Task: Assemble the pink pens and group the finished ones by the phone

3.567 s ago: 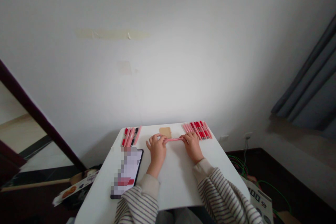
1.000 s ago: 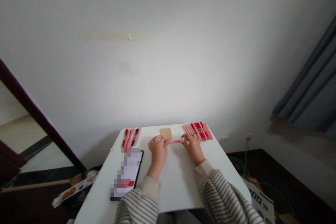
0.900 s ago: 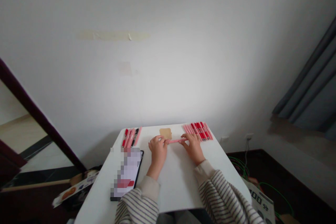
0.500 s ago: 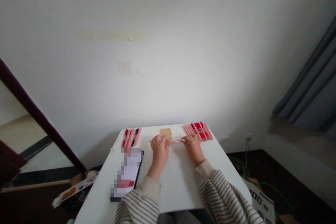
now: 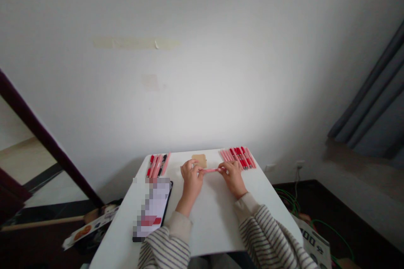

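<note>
A pink pen (image 5: 211, 170) lies level between my two hands, just above or on the white table (image 5: 217, 218). My left hand (image 5: 192, 176) pinches its left end, and my right hand (image 5: 232, 176) grips the right end; the fingers hide both tips. Behind my left hand is a small tan square pad (image 5: 200, 160), partly covered by the fingers. Several red and pink pens (image 5: 241, 157) lie in a row beyond my right hand. At the far left a smaller group of red, pink and black pens (image 5: 158, 165) lies side by side.
A phone-like device (image 5: 154, 208), its screen blurred out, lies on the table left of my left forearm. The white wall (image 5: 202, 92) rises behind the table. Green cables (image 5: 287, 197) and a printed box (image 5: 315, 239) are on the floor at the right.
The stretch of pen between my hands now looks pink throughout; a paler section showed near my right fingers before. My hands have barely shifted.
</note>
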`<state>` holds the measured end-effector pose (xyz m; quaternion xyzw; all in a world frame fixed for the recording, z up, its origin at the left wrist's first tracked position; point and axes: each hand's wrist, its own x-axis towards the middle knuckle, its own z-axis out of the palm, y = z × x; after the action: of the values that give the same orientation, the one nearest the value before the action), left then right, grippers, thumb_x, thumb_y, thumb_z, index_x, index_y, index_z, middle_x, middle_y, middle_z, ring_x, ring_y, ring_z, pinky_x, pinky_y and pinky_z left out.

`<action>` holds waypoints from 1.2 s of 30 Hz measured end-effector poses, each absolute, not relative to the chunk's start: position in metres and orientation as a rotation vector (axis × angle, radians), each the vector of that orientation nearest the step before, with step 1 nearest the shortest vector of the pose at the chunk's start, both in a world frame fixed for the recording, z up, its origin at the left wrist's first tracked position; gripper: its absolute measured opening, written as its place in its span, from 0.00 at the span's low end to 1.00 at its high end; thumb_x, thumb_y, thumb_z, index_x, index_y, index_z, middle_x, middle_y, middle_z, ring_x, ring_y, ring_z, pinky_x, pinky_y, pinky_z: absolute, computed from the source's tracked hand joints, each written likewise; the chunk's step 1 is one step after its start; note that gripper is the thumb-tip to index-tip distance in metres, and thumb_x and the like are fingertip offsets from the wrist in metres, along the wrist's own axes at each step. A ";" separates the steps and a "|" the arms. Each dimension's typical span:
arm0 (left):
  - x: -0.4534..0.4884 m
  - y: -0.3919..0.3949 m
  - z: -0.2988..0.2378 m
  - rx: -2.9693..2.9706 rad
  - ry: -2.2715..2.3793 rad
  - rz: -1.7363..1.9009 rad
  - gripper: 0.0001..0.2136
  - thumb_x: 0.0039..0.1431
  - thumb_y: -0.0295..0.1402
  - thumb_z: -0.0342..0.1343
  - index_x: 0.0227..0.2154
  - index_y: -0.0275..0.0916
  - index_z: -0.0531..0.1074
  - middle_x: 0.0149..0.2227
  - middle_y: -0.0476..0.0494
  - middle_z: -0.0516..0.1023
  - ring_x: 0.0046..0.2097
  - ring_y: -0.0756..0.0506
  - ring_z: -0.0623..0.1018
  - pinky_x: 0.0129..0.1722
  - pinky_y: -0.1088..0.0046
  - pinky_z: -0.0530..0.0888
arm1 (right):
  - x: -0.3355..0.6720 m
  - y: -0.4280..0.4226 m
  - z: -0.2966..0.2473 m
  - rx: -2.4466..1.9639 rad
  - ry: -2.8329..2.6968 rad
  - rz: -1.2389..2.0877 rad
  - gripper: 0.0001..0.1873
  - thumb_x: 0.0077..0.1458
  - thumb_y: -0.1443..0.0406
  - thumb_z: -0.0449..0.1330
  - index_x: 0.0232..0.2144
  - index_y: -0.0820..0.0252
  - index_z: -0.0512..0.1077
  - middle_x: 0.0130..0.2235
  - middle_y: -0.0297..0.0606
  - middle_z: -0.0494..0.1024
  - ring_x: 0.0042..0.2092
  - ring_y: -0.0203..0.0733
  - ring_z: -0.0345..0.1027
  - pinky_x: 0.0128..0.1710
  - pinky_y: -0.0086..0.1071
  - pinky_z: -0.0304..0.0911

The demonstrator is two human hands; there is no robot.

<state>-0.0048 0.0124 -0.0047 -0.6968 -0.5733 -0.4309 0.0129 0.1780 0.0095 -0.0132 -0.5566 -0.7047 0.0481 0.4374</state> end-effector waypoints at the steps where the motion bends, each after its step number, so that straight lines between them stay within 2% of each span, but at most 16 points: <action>1: -0.005 0.012 -0.005 -2.168 -1.783 -1.333 0.04 0.53 0.32 0.58 0.25 0.42 0.75 0.47 0.44 0.72 0.53 0.41 0.67 0.56 0.58 0.63 | 0.178 0.009 -0.013 -1.386 -1.750 0.131 0.11 0.60 0.55 0.55 0.33 0.51 0.75 0.35 0.37 0.77 0.43 0.47 0.61 0.50 0.44 0.49; 6: -0.006 0.012 -0.007 -2.135 -1.814 -1.308 0.03 0.53 0.35 0.59 0.28 0.43 0.77 0.47 0.43 0.72 0.53 0.41 0.68 0.56 0.57 0.63 | 0.178 0.009 -0.014 -1.363 -1.719 0.144 0.11 0.59 0.55 0.56 0.33 0.51 0.75 0.36 0.37 0.78 0.46 0.49 0.61 0.51 0.46 0.49; 10: -0.007 0.013 -0.009 -2.105 -1.870 -1.291 0.04 0.53 0.36 0.60 0.30 0.44 0.78 0.47 0.42 0.72 0.53 0.40 0.68 0.56 0.55 0.62 | 0.179 0.013 -0.016 -1.236 -1.625 0.248 0.13 0.56 0.52 0.59 0.33 0.53 0.75 0.36 0.39 0.78 0.47 0.49 0.62 0.50 0.44 0.54; 14: -0.006 0.012 -0.010 -2.134 -1.914 -1.251 0.05 0.52 0.38 0.61 0.30 0.46 0.79 0.48 0.43 0.72 0.53 0.40 0.68 0.56 0.55 0.62 | 0.178 0.017 -0.015 -1.102 -1.385 0.492 0.20 0.46 0.48 0.64 0.32 0.56 0.75 0.37 0.41 0.77 0.44 0.47 0.65 0.48 0.42 0.59; 17: -0.005 0.011 -0.009 -2.195 -1.922 -1.215 0.05 0.52 0.40 0.61 0.30 0.48 0.79 0.48 0.44 0.72 0.54 0.40 0.67 0.57 0.54 0.61 | 0.175 0.018 -0.013 -0.968 -1.191 0.818 0.23 0.40 0.49 0.68 0.34 0.58 0.74 0.36 0.38 0.76 0.40 0.44 0.67 0.43 0.39 0.62; 22: -0.002 0.008 -0.009 -2.292 -1.886 -1.211 0.07 0.52 0.42 0.61 0.31 0.48 0.79 0.49 0.45 0.73 0.55 0.41 0.68 0.58 0.54 0.61 | 0.172 0.019 -0.014 -0.678 -0.874 1.234 0.16 0.44 0.52 0.68 0.29 0.55 0.72 0.34 0.33 0.75 0.39 0.41 0.67 0.46 0.40 0.64; 25: -0.001 0.007 -0.009 -2.335 -1.901 -1.207 0.10 0.53 0.41 0.60 0.38 0.48 0.77 0.51 0.45 0.74 0.57 0.41 0.67 0.60 0.54 0.60 | 0.177 0.021 -0.015 -0.497 -0.647 1.409 0.14 0.46 0.52 0.67 0.29 0.51 0.70 0.33 0.30 0.74 0.37 0.40 0.68 0.44 0.43 0.65; 28: -0.001 0.006 -0.010 -2.348 -2.022 -1.107 0.14 0.57 0.41 0.56 0.45 0.47 0.74 0.55 0.43 0.72 0.60 0.40 0.65 0.61 0.47 0.57 | 0.185 0.022 -0.013 -0.395 -0.584 1.429 0.12 0.53 0.50 0.61 0.30 0.49 0.69 0.28 0.28 0.71 0.30 0.37 0.65 0.41 0.40 0.65; 30: -0.002 0.004 -0.011 -2.348 -2.102 -0.995 0.16 0.58 0.41 0.54 0.49 0.47 0.71 0.58 0.42 0.70 0.61 0.39 0.64 0.61 0.43 0.56 | 0.189 0.021 -0.009 -0.363 -0.582 1.444 0.16 0.56 0.47 0.55 0.29 0.50 0.68 0.25 0.28 0.67 0.26 0.36 0.60 0.34 0.37 0.63; 33: -0.003 0.002 -0.013 -2.343 -2.118 -0.807 0.19 0.59 0.40 0.53 0.54 0.48 0.67 0.60 0.41 0.67 0.63 0.37 0.61 0.60 0.38 0.55 | 0.190 0.018 -0.005 -0.348 -0.595 1.469 0.21 0.58 0.45 0.49 0.24 0.52 0.64 0.23 0.29 0.64 0.24 0.36 0.57 0.31 0.36 0.61; 36: -0.005 0.001 -0.015 -2.339 -2.084 -0.661 0.21 0.58 0.40 0.53 0.55 0.50 0.66 0.61 0.43 0.66 0.64 0.35 0.59 0.59 0.37 0.55 | 0.190 0.017 -0.004 -0.364 -0.620 1.456 0.21 0.57 0.47 0.48 0.21 0.53 0.60 0.21 0.29 0.61 0.23 0.36 0.54 0.30 0.35 0.60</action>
<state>-0.0054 0.0009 -0.0151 -0.7301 -0.6507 -0.2065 -0.0300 0.1895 0.0167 -0.0036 -0.1627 -0.2772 0.6504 0.6882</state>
